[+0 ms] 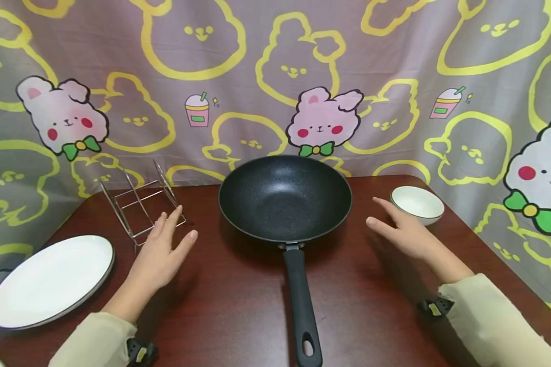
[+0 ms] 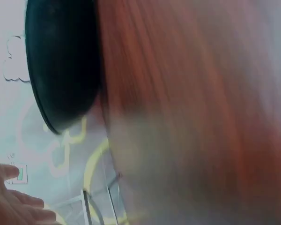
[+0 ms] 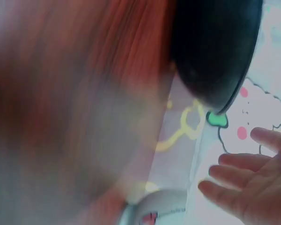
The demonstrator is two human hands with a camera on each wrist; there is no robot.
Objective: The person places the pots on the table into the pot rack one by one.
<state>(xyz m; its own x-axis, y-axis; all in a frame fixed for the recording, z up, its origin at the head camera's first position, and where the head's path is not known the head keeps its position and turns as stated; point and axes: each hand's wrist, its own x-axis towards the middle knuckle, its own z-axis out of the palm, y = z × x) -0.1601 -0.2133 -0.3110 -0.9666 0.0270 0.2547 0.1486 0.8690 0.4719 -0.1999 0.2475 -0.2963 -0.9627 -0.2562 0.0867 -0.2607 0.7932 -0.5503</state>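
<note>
Round speckled black pan [image 1: 284, 199], left hand [image 1: 161, 250] and right hand [image 1: 406, 232] spread wide, holding nothing

No readable text, labels, brands or numbers anywhere. The backdrop cloth [image 1: 395, 61] carries only printed pictures: pink bunnies, yellow bunny outlines, drink cups (no letters on the cups). The black pan [image 1: 284, 196], white plate [image 1: 50, 278], white bowl [image 1: 418, 204] and wire rack [image 1: 140, 201] on the bench [image 1: 239, 306] show no markings. In the right wrist view the bowl [image 3: 154, 208] has a small red-and-dark mark on its side, too blurred to read. The left wrist view is blurred, nothing legible.
</note>
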